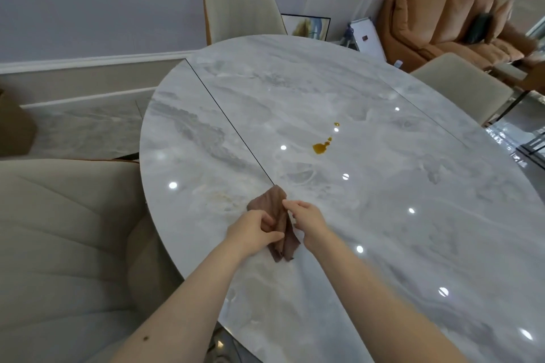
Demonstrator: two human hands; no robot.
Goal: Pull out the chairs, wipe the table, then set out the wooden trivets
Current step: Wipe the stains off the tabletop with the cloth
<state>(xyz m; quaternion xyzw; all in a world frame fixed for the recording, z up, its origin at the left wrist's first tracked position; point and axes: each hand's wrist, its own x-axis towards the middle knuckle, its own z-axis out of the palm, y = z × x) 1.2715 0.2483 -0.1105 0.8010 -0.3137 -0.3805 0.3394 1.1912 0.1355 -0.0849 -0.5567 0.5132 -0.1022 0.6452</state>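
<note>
Both hands pinch a limp brown cloth (278,222) lying on the glossy grey marble oval table (383,215) near its near-left edge: left hand (253,230) gathers a fold, right hand (306,218) nips the upper corner. It looks light and floppy, best bunched into a pad. An amber spill (320,148) sits well ahead mid-table, with open surface between; beige upholstered chairs (65,244) flank the rim

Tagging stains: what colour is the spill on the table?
Amber-yellow spill with small droplets trailing off, on the grey-white marbled table; head view.
</note>
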